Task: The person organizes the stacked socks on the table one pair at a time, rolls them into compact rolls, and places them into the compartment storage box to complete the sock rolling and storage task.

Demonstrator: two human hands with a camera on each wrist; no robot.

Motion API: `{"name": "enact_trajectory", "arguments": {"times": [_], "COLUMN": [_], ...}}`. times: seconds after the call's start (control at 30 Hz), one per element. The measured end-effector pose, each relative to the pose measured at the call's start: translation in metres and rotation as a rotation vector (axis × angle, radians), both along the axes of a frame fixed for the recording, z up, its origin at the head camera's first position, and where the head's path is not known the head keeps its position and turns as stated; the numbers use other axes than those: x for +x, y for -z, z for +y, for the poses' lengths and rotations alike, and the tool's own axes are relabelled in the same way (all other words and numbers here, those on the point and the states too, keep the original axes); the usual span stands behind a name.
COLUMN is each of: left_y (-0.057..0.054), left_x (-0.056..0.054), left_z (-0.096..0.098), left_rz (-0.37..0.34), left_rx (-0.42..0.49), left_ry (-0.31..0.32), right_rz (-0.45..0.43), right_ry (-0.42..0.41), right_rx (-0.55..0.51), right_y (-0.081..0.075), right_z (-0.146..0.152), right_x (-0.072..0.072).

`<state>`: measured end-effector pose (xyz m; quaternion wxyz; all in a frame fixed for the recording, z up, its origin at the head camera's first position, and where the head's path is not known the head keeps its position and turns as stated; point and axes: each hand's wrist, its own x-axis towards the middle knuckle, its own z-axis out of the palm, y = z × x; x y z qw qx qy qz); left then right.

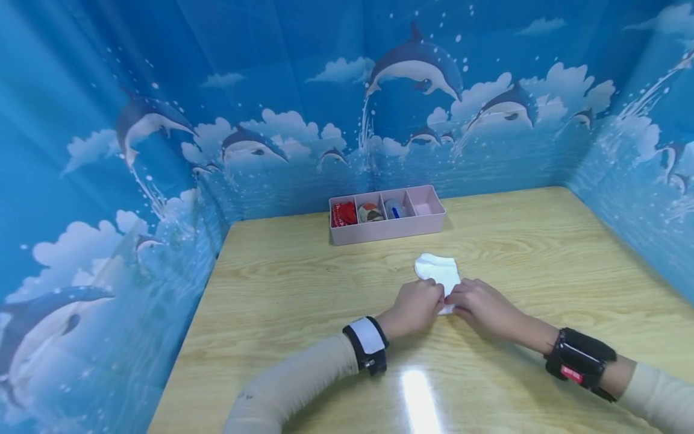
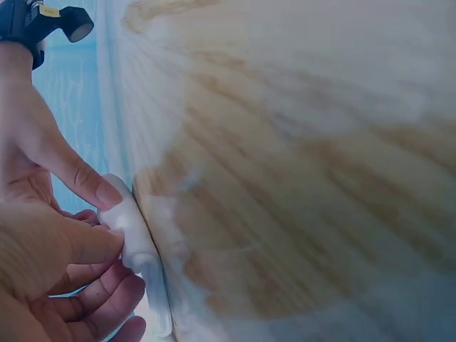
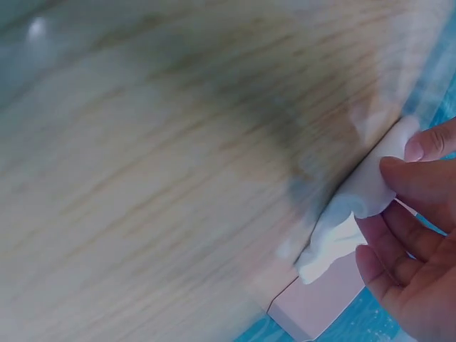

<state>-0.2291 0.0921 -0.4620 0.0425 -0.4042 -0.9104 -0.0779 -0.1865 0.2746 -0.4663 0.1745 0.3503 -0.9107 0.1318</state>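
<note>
A white sock (image 1: 438, 270) lies on the wooden table, its far end flat and its near end rolled into a thick edge. My left hand (image 1: 416, 306) pinches the left side of this roll between thumb and fingers. From the right, my right hand (image 1: 485, 306) pinches the other side, close against the left. The left wrist view has the rolled sock (image 2: 128, 228) low on the tabletop under both thumbs. In the right wrist view the roll (image 3: 367, 189) shows at the fingertips, with its loose flat part trailing toward the box.
A pink box (image 1: 387, 231) with compartments in a row stands at the back of the table. It holds a red bundle (image 1: 344, 214), a patterned bundle (image 1: 370, 212) and a grey-blue bundle (image 1: 394, 208); the rightmost compartment is bare. A dolphin-print curtain (image 1: 303, 169) surrounds the table.
</note>
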Motion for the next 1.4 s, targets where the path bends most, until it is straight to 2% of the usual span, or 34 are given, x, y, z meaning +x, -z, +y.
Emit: {"name": "enact_trajectory", "arguments": {"times": [0.23, 0.33, 0.5, 0.6, 0.73, 0.83, 1.0, 1.1, 1.4], "left_y": [-0.002, -0.004, -0.005, -0.004, -0.004, -0.005, -0.006, -0.006, -0.012], "left_x": [0.001, 0.002, 0.003, 0.002, 0.0, -0.003, -0.01, -0.015, -0.022], "left_z": [0.002, 0.004, 0.006, 0.007, 0.008, 0.008, 0.005, 0.004, 0.004], "left_rz": [0.07, 0.059, 0.042, 0.041, -0.007, -0.08, -0.221, -0.256, -0.336], "left_rx": [-0.04, -0.072, -0.129, -0.132, -0.125, -0.103, -0.03, -0.006, 0.004], "left_ry": [-0.006, -0.01, 0.01, 0.021, 0.018, 0.007, -0.012, -0.013, -0.059], "right_rz": [-0.145, -0.219, -0.414, -0.525, -0.588, -0.543, -0.296, -0.175, -0.006], "right_ry": [0.036, 0.072, 0.149, 0.184, 0.214, 0.22, 0.186, 0.174, 0.129], "right_rx": [-0.028, -0.042, -0.105, -0.164, -0.241, -0.271, -0.224, -0.177, -0.044], "right_y": [-0.008, -0.01, -0.011, -0.011, -0.009, -0.006, 0.002, 0.007, 0.009], "right_z": [-0.002, -0.003, -0.003, -0.001, 0.003, 0.004, 0.004, 0.003, 0.001], "right_x": [-0.004, -0.008, -0.015, -0.019, -0.019, -0.014, 0.0, 0.005, 0.005]}}
